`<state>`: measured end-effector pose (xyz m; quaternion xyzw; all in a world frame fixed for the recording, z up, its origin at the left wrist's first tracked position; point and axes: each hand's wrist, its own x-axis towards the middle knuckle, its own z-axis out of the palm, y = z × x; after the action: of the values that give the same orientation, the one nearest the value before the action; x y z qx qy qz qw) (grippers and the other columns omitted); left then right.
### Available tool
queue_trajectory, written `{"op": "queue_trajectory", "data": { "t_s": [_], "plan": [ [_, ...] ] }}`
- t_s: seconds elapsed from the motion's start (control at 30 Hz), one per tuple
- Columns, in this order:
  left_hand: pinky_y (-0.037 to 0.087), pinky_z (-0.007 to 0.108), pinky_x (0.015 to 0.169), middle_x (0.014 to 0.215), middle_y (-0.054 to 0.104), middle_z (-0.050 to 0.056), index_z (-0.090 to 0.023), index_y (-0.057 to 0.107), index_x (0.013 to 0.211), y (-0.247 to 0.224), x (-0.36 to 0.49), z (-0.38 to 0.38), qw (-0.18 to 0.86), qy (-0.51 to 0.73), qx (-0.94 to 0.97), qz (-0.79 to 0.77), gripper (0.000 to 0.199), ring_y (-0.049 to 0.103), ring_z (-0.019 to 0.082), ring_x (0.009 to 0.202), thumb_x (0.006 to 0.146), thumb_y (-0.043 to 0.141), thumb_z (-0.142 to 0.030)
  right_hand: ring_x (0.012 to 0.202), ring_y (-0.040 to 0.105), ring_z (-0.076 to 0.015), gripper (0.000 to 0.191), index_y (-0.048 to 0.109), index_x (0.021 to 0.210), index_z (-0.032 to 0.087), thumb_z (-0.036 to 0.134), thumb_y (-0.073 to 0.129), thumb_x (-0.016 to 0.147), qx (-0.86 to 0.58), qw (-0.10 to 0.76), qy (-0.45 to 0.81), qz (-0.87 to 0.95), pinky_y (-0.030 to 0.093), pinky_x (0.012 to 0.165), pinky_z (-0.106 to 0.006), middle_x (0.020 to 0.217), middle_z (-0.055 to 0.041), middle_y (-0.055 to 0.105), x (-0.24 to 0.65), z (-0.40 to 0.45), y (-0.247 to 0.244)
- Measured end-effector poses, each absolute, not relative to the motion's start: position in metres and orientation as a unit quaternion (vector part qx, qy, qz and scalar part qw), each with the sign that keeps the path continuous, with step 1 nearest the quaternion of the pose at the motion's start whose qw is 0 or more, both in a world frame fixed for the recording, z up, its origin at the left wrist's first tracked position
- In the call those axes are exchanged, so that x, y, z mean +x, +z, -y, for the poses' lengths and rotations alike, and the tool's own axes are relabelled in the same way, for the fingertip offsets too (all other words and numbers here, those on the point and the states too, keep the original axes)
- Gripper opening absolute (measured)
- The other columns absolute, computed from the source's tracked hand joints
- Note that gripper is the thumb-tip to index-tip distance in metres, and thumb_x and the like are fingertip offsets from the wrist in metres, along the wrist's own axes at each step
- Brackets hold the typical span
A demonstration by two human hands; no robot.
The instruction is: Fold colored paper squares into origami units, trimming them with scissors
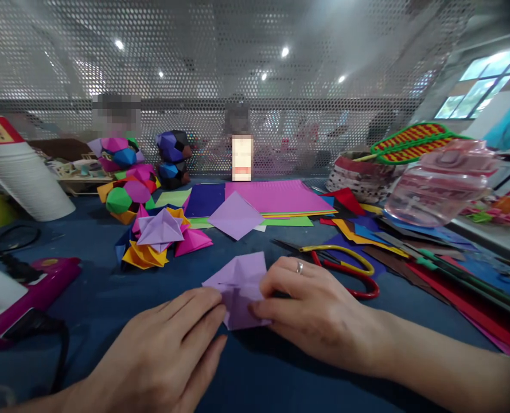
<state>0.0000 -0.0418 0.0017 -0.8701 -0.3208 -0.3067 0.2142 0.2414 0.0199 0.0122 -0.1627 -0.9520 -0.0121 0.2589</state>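
A partly folded lilac paper (242, 287) lies on the dark blue table between my hands, its creases and flaps showing. My left hand (172, 335) has its fingers pressed together on the paper's left edge. The right edge is pinched between the thumb and fingers of my right hand (308, 310), which wears a ring. Just behind the paper lies a flat lilac square (236, 215), turned cornerwise. Scissors (345, 264) with yellow and red handles rest behind my right hand. Folded lilac, pink and orange paper pieces (160, 229) form a cluster to the left.
Stacked coloured sheets (280, 198) are at the back. Paper balls (128, 195) and white cups (35, 180) stand back left, near a magenta power strip (43, 292). A pink bottle (435, 189) and paper strips (465, 292) are on the right.
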Motion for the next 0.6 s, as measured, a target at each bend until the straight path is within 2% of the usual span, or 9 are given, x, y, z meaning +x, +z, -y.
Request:
{"op": "queue_trajectory", "data": {
  "t_s": [0.13, 0.2, 0.4, 0.6],
  "plan": [
    [0.061, 0.024, 0.075, 0.098, 0.077, 0.007, -0.013, 0.072, 0.096, 0.001, 0.001, 0.038, 0.183, -0.324, -0.878, 0.302, 0.029, 0.073, 0.017, 0.088, 0.100, 0.044, -0.016, 0.090, 0.062, -0.0166, 0.016, 0.069, 0.086, 0.015, 0.015, 0.056, 0.096, -0.129, 0.231, 0.076, 0.961, 0.048, 0.084, -0.030, 0.101, -0.0057, 0.070, 0.238, -0.015, 0.013],
    [0.061, 0.022, 0.074, 0.094, 0.077, 0.006, -0.015, 0.072, 0.096, 0.000, 0.001, 0.038, 0.168, -0.338, -0.879, 0.292, 0.031, 0.073, 0.016, 0.086, 0.100, 0.042, -0.016, 0.094, 0.064, -0.0167, 0.010, 0.069, 0.089, 0.014, 0.017, 0.061, 0.094, -0.128, 0.225, 0.135, 0.956, 0.050, 0.085, -0.028, 0.102, -0.0060, 0.071, 0.238, -0.015, 0.012],
    [0.060, 0.022, 0.083, 0.098, 0.078, 0.002, -0.019, 0.074, 0.096, 0.004, -0.002, 0.048, 0.124, -0.295, -0.896, 0.307, 0.028, 0.074, 0.014, 0.091, 0.099, 0.046, -0.016, 0.087, 0.066, -0.0147, 0.013, 0.071, 0.092, 0.011, 0.014, 0.059, 0.095, -0.126, 0.228, 0.213, 0.942, 0.052, 0.077, -0.024, 0.099, -0.0091, 0.071, 0.240, -0.013, 0.015],
    [0.060, 0.021, 0.078, 0.090, 0.078, 0.000, -0.019, 0.075, 0.091, 0.005, 0.000, 0.052, 0.078, -0.333, -0.883, 0.323, 0.027, 0.074, 0.013, 0.085, 0.098, 0.049, -0.016, 0.084, 0.065, -0.0139, 0.009, 0.070, 0.090, 0.014, 0.017, 0.063, 0.094, -0.120, 0.233, 0.249, 0.932, 0.052, 0.077, -0.024, 0.096, -0.0080, 0.070, 0.240, -0.013, 0.020]
  ]
}}
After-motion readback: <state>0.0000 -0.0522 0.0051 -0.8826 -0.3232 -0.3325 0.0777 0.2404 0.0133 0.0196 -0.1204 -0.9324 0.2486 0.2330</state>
